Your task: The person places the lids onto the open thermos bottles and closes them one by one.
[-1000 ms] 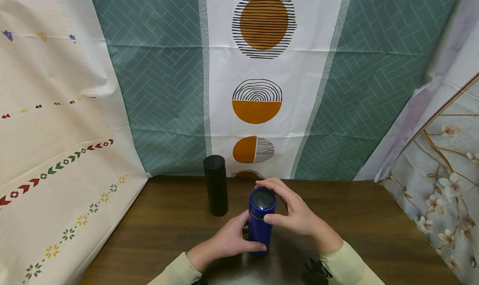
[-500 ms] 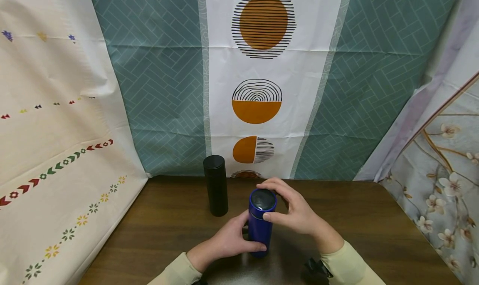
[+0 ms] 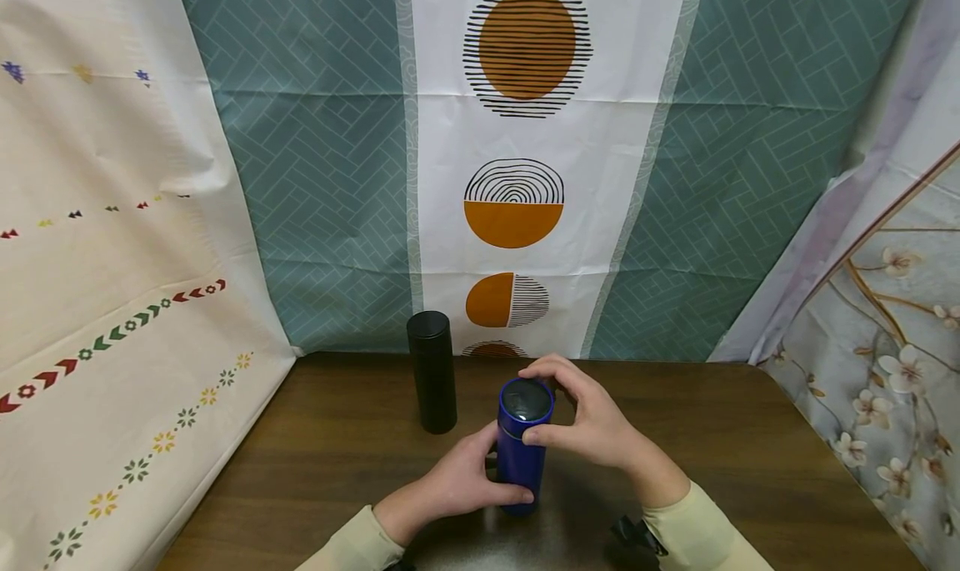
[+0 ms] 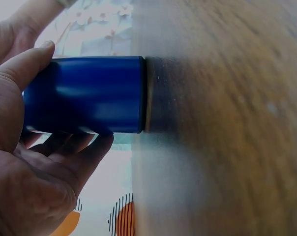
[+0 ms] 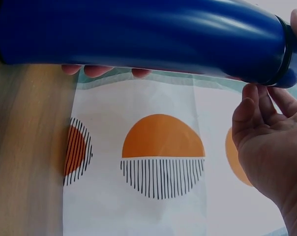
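A blue thermos bottle [image 3: 517, 467] with a dark, glossy top stands upright at the front middle of the table. My left hand [image 3: 468, 478] grips its lower body, thumb in front and fingers round the far side. The left wrist view shows the bottle's base right at the tabletop. Round the lid [image 3: 513, 425], the thumb and fingers of my right hand [image 3: 592, 425] hold from the right; below the lid runs a thin seam. In the right wrist view the lid [image 5: 296, 61] lies partly outside the picture. A black cylindrical bottle [image 3: 432, 373] stands behind and to the left.
The brown wooden table [image 3: 712, 446] reaches back to a green and white patterned cloth [image 3: 337, 179]. A cream embroidered cloth [image 3: 112, 304] borders the left side, a floral cloth [image 3: 885, 371] the right.
My right thumb has shifted slightly left along the lid's front, while the fingers behind have moved slightly right. The left hand and both bottles stay in place.
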Demonstrator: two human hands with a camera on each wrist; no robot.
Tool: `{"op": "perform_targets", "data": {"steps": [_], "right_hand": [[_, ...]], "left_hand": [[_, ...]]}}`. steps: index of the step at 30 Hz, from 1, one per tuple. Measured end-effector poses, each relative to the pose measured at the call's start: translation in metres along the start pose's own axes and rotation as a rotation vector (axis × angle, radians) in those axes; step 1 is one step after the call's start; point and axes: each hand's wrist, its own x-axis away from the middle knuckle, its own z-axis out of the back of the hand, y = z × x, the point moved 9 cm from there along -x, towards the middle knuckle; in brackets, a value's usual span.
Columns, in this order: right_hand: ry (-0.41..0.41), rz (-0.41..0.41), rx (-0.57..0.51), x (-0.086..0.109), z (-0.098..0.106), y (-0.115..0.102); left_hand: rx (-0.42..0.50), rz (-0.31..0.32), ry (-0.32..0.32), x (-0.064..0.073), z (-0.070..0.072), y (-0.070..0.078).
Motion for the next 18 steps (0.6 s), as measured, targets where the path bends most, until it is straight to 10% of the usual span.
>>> {"op": "perform_targets", "data": {"steps": [18], "right_hand": [[-0.081,0.078,-0.032,0.0003,-0.0084,-0.0054]], "left_hand": [[0.008,0.004,-0.008,-0.0013,-0.0007,-0.0031]]}}
